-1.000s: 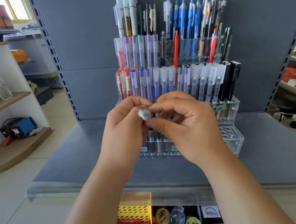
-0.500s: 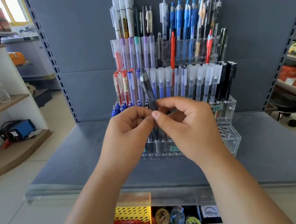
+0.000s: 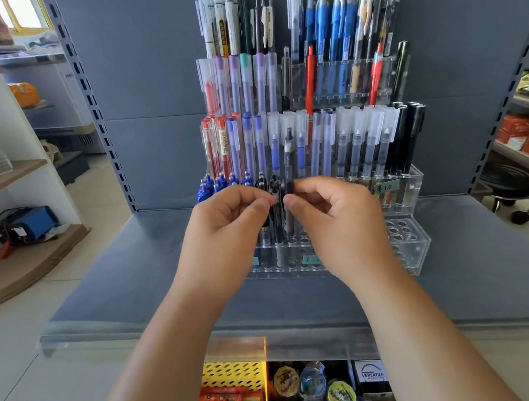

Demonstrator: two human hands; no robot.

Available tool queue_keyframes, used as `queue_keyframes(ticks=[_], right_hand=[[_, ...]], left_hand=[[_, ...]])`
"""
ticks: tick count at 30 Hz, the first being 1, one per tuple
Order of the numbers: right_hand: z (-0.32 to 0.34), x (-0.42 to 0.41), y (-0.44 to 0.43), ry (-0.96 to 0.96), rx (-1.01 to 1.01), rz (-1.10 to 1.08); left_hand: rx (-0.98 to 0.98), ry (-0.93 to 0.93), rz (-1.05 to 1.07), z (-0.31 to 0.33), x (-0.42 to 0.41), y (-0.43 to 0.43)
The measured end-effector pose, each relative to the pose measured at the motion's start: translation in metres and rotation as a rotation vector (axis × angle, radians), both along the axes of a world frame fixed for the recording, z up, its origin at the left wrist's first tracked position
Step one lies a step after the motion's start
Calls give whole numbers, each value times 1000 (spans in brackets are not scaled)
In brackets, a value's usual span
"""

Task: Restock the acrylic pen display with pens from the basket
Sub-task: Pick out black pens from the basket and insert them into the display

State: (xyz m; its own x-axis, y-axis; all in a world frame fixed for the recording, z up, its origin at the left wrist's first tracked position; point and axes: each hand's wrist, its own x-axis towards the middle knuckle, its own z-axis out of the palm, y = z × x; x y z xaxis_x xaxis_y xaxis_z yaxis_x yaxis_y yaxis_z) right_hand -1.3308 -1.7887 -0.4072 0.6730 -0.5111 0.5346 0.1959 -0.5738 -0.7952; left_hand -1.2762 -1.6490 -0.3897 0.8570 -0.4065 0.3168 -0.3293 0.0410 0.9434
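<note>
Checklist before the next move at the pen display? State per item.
1. Grip: right hand pinches the dark pen, upright: ok.
2. Pen's lower end seated: hidden behind the hands: cannot tell.
3. Left hand holding anything: fingertips are at the black pens: cannot tell.
4. Room in the display: empty holes at front right: ok.
5. Neighbouring pens upright: ok.

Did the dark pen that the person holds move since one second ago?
Yes. The pen has swung upright from pointing at the camera, then shifted right along the acrylic display.
</note>
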Motion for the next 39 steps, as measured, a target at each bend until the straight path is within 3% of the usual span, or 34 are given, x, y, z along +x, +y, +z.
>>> queue_keyframes(ticks=[11, 31, 34, 39], right_hand=[[-3, 1, 0, 53, -121, -77], [-3, -5, 4, 426, -220, -112], [-2, -15, 7, 426, -226, -134], [0, -49, 34, 391, -429, -102]], left_hand=[[37, 4, -12, -1, 0, 2], [92, -13, -23, -6, -5, 1], [123, -58, 13, -7, -12, 3], [274, -223, -2, -19, -36, 20]])
